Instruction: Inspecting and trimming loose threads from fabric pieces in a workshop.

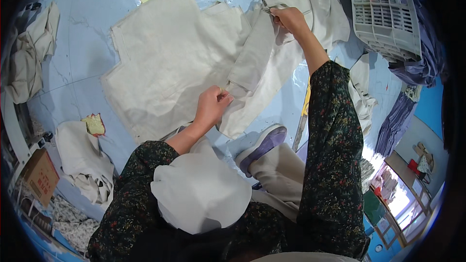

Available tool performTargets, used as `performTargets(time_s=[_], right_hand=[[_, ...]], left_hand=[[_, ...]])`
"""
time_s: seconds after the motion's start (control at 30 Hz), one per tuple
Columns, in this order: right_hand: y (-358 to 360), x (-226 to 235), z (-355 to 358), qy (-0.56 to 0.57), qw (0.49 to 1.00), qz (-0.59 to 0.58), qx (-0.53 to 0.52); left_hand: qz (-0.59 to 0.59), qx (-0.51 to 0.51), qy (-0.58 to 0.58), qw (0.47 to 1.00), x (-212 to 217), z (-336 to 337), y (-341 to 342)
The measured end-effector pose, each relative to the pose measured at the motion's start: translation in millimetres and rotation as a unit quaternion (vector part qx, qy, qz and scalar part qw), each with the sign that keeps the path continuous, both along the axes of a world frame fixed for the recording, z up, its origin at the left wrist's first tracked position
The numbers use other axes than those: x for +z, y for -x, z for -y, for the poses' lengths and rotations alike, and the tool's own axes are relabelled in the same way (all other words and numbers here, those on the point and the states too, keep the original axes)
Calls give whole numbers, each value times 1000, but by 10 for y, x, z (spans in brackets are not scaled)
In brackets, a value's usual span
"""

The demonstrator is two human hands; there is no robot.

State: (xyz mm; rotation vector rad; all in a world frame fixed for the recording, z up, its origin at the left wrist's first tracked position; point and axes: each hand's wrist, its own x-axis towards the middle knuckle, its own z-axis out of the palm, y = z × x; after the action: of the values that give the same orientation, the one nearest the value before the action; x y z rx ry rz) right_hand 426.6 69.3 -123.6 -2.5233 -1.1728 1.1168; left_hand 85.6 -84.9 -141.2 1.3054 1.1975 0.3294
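Observation:
A cream cloth garment (252, 51) lies spread over the light blue surface in front of me. My left hand (211, 106) pinches its lower edge between thumb and fingers. Farther off to the right, my right hand (290, 19) is closed on the garment's upper part, by a folded band. The cloth stretches between the two hands. Left of it and partly beneath it lies a wide, flat cream cloth piece (160, 58) with a stepped corner. More crumpled cream cloth (327, 7) is heaped just beyond my right hand.
A white plastic basket (388, 14) stands at the far right, with purple cloth (424, 51) beside it. Cream cloth bundles lie at the far left (36, 53) and near left (85, 157). A cardboard box (41, 177) sits at the left. My purple shoe (262, 148) is below the garment.

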Motion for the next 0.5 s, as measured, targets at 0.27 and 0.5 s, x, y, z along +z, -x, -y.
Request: performTargets(time_s=[0.27,0.5], right_hand=[[-64,-63,-251,-10,969,-229,-89],[-791,68,518,-220,970,92,-53]], left_hand=[[9,4,-17,1000,-14,-50,47],[47,262,75,961,-139,-91,249]])
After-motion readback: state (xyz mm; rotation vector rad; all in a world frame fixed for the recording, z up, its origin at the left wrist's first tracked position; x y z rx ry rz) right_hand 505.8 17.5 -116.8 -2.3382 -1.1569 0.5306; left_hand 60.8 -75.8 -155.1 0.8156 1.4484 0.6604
